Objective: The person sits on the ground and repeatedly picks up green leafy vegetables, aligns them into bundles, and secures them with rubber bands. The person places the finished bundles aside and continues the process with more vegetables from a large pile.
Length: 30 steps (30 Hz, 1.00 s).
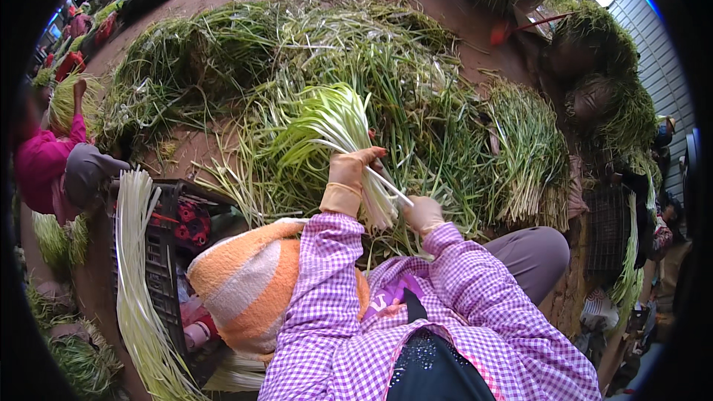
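My left hand (345, 175), in a tan rubber glove, grips a bunch of pale leafy stalks (340, 114), which look like garlic greens or chives. Their light green leaves fan away from me and the white stem ends point towards me. Just right of the bunch, my right hand (424, 215), gloved too, has its fingers closed on the end of a single white stalk (392, 186). That stalk runs slantwise up to my left hand. Beneath both hands spreads a large heap of uncleaned greens (423, 117).
A black plastic crate (161, 256) at my left has long pale stalks (136, 267) laid over its side. An orange-striped towel (245, 284) lies against my left arm. Tied greens (523, 156) lie to the right. A person in a pink top (47, 161) sits far left.
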Each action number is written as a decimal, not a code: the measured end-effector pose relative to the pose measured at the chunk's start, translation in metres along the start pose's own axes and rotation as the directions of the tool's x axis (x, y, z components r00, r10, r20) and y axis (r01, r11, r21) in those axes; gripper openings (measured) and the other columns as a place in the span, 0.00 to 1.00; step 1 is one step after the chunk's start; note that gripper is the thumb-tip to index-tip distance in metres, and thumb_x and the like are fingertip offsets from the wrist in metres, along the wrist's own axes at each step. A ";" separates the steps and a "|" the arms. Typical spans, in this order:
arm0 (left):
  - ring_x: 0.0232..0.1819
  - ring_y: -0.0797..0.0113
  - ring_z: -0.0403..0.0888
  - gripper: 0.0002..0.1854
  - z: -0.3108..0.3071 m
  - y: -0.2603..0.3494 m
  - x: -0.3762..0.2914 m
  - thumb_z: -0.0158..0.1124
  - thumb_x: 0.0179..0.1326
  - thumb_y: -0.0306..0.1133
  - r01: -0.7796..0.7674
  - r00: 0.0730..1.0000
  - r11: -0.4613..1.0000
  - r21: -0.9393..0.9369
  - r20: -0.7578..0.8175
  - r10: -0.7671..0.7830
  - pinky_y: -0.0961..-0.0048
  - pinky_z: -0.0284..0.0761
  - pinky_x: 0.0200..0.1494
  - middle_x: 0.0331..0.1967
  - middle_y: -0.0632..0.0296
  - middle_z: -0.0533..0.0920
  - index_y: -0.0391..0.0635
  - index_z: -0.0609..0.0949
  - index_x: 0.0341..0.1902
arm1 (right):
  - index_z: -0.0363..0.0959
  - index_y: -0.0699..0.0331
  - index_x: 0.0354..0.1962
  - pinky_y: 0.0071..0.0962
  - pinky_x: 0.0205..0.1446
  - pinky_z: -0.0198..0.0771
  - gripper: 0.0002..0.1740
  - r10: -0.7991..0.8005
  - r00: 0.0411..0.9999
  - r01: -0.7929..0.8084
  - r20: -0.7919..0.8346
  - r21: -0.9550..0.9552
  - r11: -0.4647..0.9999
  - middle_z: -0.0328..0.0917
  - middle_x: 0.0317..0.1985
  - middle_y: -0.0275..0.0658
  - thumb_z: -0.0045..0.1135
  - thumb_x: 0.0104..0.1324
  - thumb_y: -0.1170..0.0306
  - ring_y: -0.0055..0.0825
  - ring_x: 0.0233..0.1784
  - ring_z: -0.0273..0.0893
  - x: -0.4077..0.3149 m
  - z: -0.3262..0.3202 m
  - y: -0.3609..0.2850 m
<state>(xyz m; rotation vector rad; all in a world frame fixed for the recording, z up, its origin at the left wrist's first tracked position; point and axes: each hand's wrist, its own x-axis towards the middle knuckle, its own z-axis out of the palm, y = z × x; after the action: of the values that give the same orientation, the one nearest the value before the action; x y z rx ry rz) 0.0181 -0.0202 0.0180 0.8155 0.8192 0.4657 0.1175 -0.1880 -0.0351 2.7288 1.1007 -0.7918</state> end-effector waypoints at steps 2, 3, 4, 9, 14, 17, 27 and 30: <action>0.20 0.68 0.81 0.21 0.002 0.012 -0.010 0.65 0.52 0.20 -0.146 0.973 0.986 -0.084 0.166 0.158 0.75 0.78 0.21 0.28 0.50 0.84 0.34 0.76 0.52 | 0.77 0.61 0.42 0.31 0.46 0.74 0.11 0.157 0.987 -0.152 -0.033 0.110 0.982 0.80 0.35 0.45 0.52 0.66 0.67 0.33 0.37 0.79 0.014 -0.009 0.025; 0.20 0.68 0.81 0.21 0.004 0.016 -0.014 0.65 0.52 0.19 -0.147 0.962 0.984 -0.103 0.217 0.166 0.75 0.78 0.21 0.28 0.50 0.84 0.34 0.76 0.52 | 0.77 0.62 0.43 0.32 0.48 0.74 0.11 0.263 0.961 -0.240 -0.081 0.218 0.946 0.80 0.36 0.45 0.51 0.66 0.67 0.33 0.38 0.79 0.022 -0.014 0.039; 0.20 0.67 0.81 0.21 0.005 0.019 -0.018 0.64 0.52 0.19 -0.137 0.954 0.984 -0.112 0.253 0.162 0.75 0.78 0.21 0.28 0.50 0.84 0.34 0.76 0.52 | 0.78 0.63 0.42 0.33 0.49 0.74 0.11 0.272 0.958 -0.251 -0.088 0.190 0.949 0.80 0.37 0.46 0.51 0.66 0.68 0.33 0.39 0.80 0.031 -0.018 0.055; 0.22 0.66 0.82 0.23 -0.001 0.027 -0.014 0.62 0.51 0.19 -0.054 0.891 0.957 -0.286 0.419 0.176 0.71 0.82 0.25 0.29 0.49 0.84 0.33 0.73 0.54 | 0.79 0.65 0.43 0.36 0.51 0.76 0.14 0.370 0.929 -0.357 0.035 -0.189 0.915 0.80 0.46 0.47 0.46 0.68 0.71 0.34 0.42 0.81 0.040 -0.048 0.100; 0.23 0.63 0.83 0.16 0.006 -0.017 -0.001 0.63 0.51 0.18 0.167 0.976 0.985 0.048 0.133 -0.173 0.67 0.82 0.24 0.29 0.47 0.84 0.28 0.78 0.46 | 0.72 0.64 0.54 0.25 0.38 0.77 0.19 0.018 0.998 -0.047 0.052 0.625 0.779 0.79 0.47 0.45 0.51 0.68 0.66 0.22 0.35 0.80 0.010 -0.076 0.035; 0.23 0.64 0.82 0.12 0.002 -0.039 0.002 0.63 0.51 0.18 0.204 0.964 0.978 0.050 0.163 -0.209 0.69 0.81 0.25 0.28 0.49 0.84 0.28 0.81 0.40 | 0.77 0.64 0.47 0.21 0.27 0.75 0.13 -0.355 0.902 -0.052 0.247 0.877 0.478 0.82 0.34 0.41 0.54 0.68 0.67 0.20 0.25 0.78 -0.001 -0.057 -0.001; 0.22 0.68 0.79 0.09 0.000 -0.046 -0.001 0.65 0.51 0.23 0.121 0.982 0.937 0.327 0.097 -0.161 0.72 0.76 0.27 0.25 0.57 0.84 0.37 0.86 0.36 | 0.72 0.64 0.51 0.23 0.28 0.77 0.18 -0.391 0.889 -0.162 0.238 0.963 0.216 0.82 0.40 0.38 0.54 0.68 0.62 0.22 0.24 0.78 0.010 -0.019 0.017; 0.20 0.68 0.78 0.09 0.001 -0.051 0.000 0.66 0.49 0.22 0.078 0.994 0.973 0.216 0.054 -0.092 0.72 0.76 0.24 0.26 0.56 0.85 0.34 0.85 0.36 | 0.78 0.61 0.44 0.23 0.29 0.75 0.13 -0.384 0.922 0.090 0.044 0.942 0.324 0.83 0.33 0.35 0.56 0.66 0.63 0.20 0.25 0.77 0.008 -0.025 0.009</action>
<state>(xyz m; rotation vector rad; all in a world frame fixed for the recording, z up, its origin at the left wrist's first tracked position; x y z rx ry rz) 0.0217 -0.0523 -0.0221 0.9847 0.8511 0.2765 0.1392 -0.1835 -0.0183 3.0237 1.2393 -2.4582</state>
